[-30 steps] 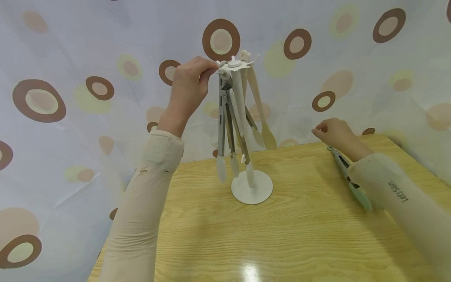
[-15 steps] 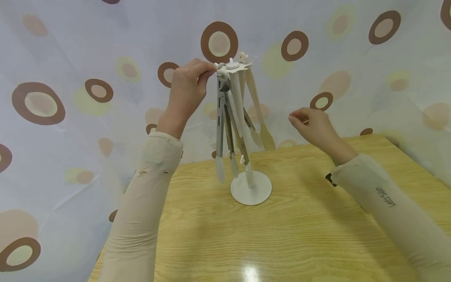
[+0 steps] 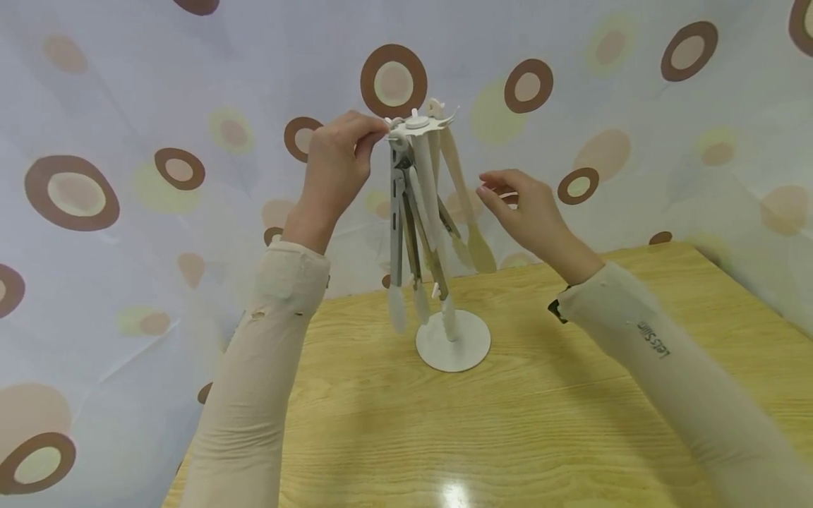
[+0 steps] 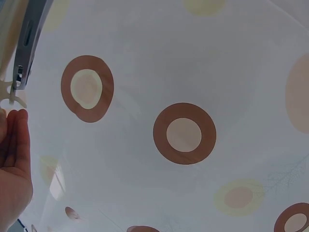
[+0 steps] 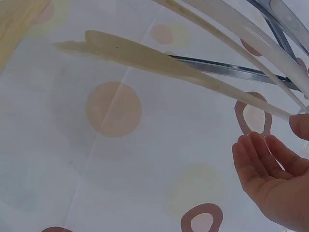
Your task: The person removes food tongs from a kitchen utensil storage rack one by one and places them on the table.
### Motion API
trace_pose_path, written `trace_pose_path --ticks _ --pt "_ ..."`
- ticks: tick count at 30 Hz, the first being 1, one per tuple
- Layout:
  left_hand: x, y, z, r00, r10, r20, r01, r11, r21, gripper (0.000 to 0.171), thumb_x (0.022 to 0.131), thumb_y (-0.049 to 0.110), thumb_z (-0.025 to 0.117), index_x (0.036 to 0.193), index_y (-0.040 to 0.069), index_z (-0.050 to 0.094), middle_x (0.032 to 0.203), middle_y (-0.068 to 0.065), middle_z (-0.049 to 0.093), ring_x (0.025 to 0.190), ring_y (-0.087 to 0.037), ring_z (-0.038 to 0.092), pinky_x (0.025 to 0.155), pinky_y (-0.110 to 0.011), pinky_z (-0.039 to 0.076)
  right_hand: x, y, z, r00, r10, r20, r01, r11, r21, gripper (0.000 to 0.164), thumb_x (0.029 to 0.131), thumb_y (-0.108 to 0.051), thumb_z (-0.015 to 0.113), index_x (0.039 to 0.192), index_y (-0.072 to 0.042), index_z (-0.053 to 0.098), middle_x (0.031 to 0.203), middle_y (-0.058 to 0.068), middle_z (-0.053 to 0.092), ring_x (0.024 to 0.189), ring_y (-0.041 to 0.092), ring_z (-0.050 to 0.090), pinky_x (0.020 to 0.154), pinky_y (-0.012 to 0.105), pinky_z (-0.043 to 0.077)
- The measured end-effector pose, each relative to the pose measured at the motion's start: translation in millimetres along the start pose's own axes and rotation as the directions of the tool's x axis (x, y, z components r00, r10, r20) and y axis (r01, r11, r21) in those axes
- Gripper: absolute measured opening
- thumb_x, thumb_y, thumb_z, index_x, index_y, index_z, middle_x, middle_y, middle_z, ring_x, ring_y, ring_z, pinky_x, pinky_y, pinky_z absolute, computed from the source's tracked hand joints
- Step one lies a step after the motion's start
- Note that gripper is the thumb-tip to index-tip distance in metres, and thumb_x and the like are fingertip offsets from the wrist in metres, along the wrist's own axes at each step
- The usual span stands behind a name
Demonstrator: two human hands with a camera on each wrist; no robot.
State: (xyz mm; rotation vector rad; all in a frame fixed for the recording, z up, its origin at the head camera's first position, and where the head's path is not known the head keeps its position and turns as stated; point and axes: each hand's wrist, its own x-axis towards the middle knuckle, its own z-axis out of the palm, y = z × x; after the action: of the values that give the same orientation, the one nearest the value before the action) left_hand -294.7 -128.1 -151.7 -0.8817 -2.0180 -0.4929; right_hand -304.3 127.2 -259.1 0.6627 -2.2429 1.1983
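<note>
Utensil stand (image 3: 466, 349) — 1 pc, upright on worktop (image 3: 508, 430); tongs (image 3: 396, 233) & beige spatula (image 3: 480, 252) hung off top, prob. to dangle free. L. hand (image 3: 338, 166): fingers pinching stand's rim, prob. steadying. R. hand (image 3: 532, 212) near spatula — fingers loose, nothing held.

This looks like a homely table corner, dressed with a backdrop; which room it belongs to cannot be told. The kitchen touch comes from the tools: just below the fingers of the left hand (image 3: 339, 169), metal tongs (image 3: 396, 243) hang from a white stand (image 3: 468, 355), and a beige spatula (image 3: 481, 254) hangs just left of the right hand's (image 3: 530, 215) fingers. Lower than all the fingers spreads a wood-grain table (image 3: 457, 430). Behind them rises a pale, creased sheet (image 3: 267, 49) printed with brown, peach and yellow rounds.
</note>
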Motion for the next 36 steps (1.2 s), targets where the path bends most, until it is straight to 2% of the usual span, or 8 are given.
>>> trace_pose_path --ticks 5,10,23,28,33,36 --pt "-1.1 -1.0 -0.6 1.0 -0.002 -0.003 0.002 1.0 0.004 0.014 0.094 0.002 0.059 0.094 -0.002 0.073 0.091 -0.014 0.07 0.08 -0.025 0.063 0.073 -0.035 0.051 13 -14 7 0.999 -0.046 -0.026 0.048 0.997 0.053 0.035 0.098 -0.019 0.057 0.126 0.001 0.059 0.115 0.016 0.062 0.106 0.028 0.06 0.091 0.042 0.049" --pt "-1.1 -1.6 -0.3 1.0 -0.011 0.0 0.011 1.0 0.01 0.014 0.094 0.002 0.059 0.094 -0.001 0.073 0.091 -0.013 0.07 0.08 -0.025 0.063 0.073 -0.035 0.05 26 -23 11 0.996 -0.072 -0.048 0.075 0.995 0.063 0.033 0.098 -0.018 0.058 0.125 0.001 0.059 0.115 0.016 0.062 0.106 0.027 0.061 0.09 0.041 0.049" --pt "-0.3 -1.0 0.2 1.0 0.001 -0.01 -0.001 1.0 0.012 0.014 0.094 0.001 0.06 0.094 -0.002 0.073 0.091 -0.014 0.07 0.08 -0.025 0.064 0.072 -0.036 0.051 45 -29 13 0.999 -0.024 -0.039 0.027 0.996 0.083 0.035 0.098 -0.02 0.058 0.126 0.001 0.059 0.117 0.017 0.062 0.109 0.028 0.061 0.091 0.04 0.049" --pt "-0.1 -0.9 1.3 1.0 0.005 -0.007 -0.005 1.0 0.011 0.014 0.094 0.001 0.06 0.094 -0.002 0.073 0.091 -0.014 0.07 0.081 -0.025 0.065 0.073 -0.036 0.052 47 -34 16 0.995 -0.047 -0.085 0.053 0.997 0.063 0.035 0.097 -0.021 0.06 0.122 0.002 0.06 0.112 0.017 0.06 0.103 0.028 0.061 0.089 0.038 0.051" --pt "0.2 -0.8 1.3 1.0 0.0 -0.005 0.0 1.0 0.014 0.014 0.094 0.002 0.06 0.095 -0.001 0.073 0.092 -0.014 0.071 0.084 -0.025 0.065 0.076 -0.035 0.052 50 -42 19 0.986 -0.065 -0.153 0.072 0.997 0.04 0.032 0.094 -0.023 0.064 0.116 0.001 0.063 0.106 0.015 0.06 0.094 0.024 0.062 0.081 0.027 0.052" --pt "0.6 -0.9 1.1 1.0 0.003 -0.005 -0.003 1.0 0.013 0.014 0.094 0.002 0.06 0.095 -0.001 0.073 0.092 -0.014 0.071 0.084 -0.025 0.065 0.076 -0.035 0.052 53 -47 19 0.979 -0.076 -0.189 0.081 0.997 0.02 0.029 0.094 -0.023 0.065 0.11 0.001 0.065 0.102 0.014 0.062 0.089 0.023 0.063 0.076 0.025 0.052"
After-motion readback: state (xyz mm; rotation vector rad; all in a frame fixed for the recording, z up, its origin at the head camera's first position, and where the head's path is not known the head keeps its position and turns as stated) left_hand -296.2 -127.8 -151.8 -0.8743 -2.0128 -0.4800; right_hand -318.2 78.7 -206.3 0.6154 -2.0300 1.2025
